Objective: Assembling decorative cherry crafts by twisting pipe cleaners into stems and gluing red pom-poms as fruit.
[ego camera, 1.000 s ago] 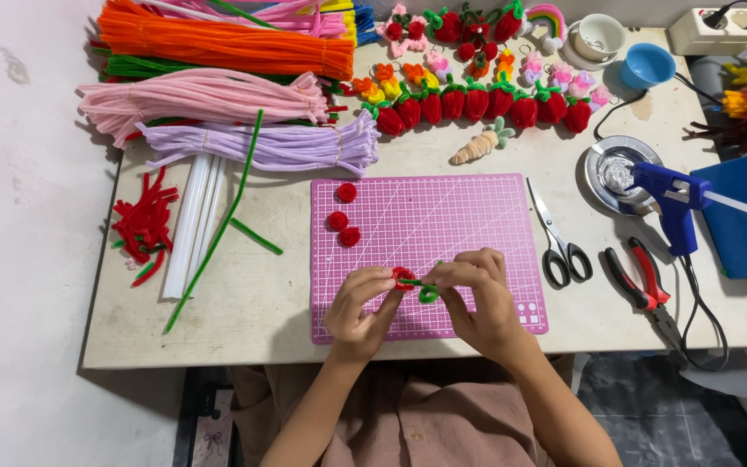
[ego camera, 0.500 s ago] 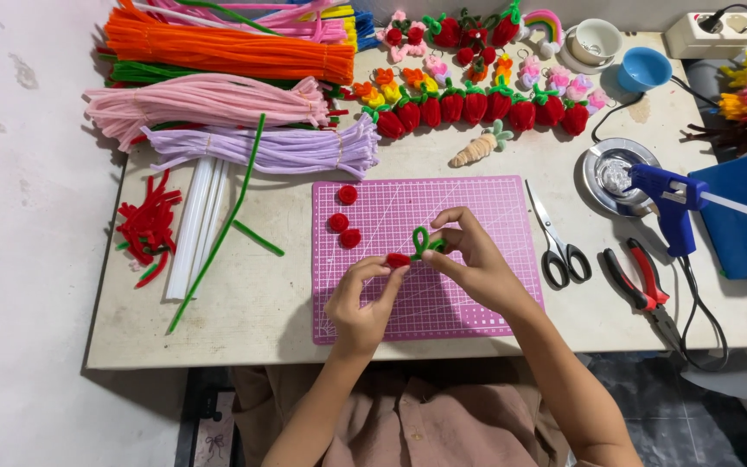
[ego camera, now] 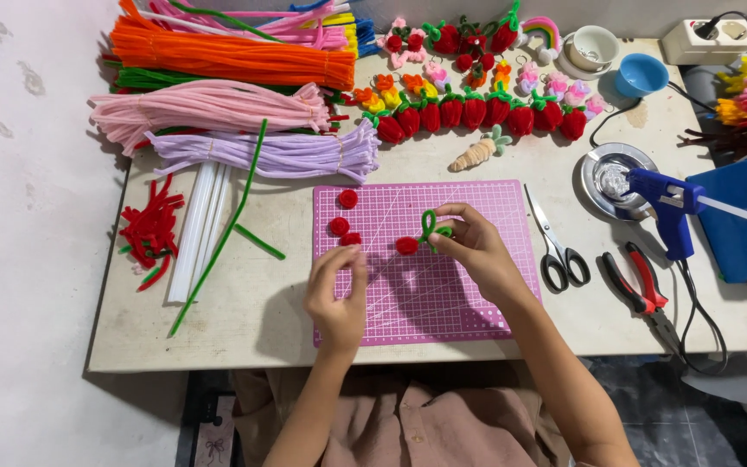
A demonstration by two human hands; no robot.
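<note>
The right hand (ego camera: pixel 475 249) pinched one green loop (ego camera: pixel 430 227) with one red ball (ego camera: pixel 406 246); the left hand (ego camera: pixel 337 285), loosely curled, held nothing near three red coils (ego camera: pixel 340 226).

Head cam looks steeply down, fairly close, over table (ego camera: pixel 218 337).

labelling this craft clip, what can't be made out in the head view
- Right hand: its fingers cover part of the green pipe cleaner loop, so how it joins the red ball cannot be told.
- Left hand: seen from the back, so whether it holds anything is hidden.
- Blue box: cut off by the right edge.
- Keychain charms: too small for detail.
</note>
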